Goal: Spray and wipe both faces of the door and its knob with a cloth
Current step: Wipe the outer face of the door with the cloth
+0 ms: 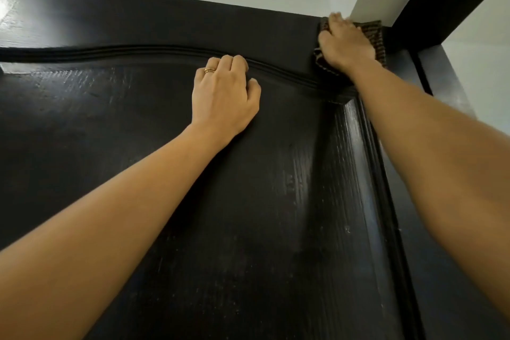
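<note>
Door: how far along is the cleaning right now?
Looks done: streaky sheen on the panel suggests this face of the door was sprayed and partly wiped. In hand: the right hand presses the cloth at the upper corner; the left hand braces on the moulding. Left: knob and other face are out of view, so cannot be judged.

Both bare forearms reach up and forward. The right hand (343, 43) lies palm-down over the cloth (372, 36), wrist straight, fingers stretched upward, their tips blurred. The left hand (225, 94) sits lower and to the left of that hold, well apart from it. Its knuckles are up and its fingers curled under, holding nothing.
</note>
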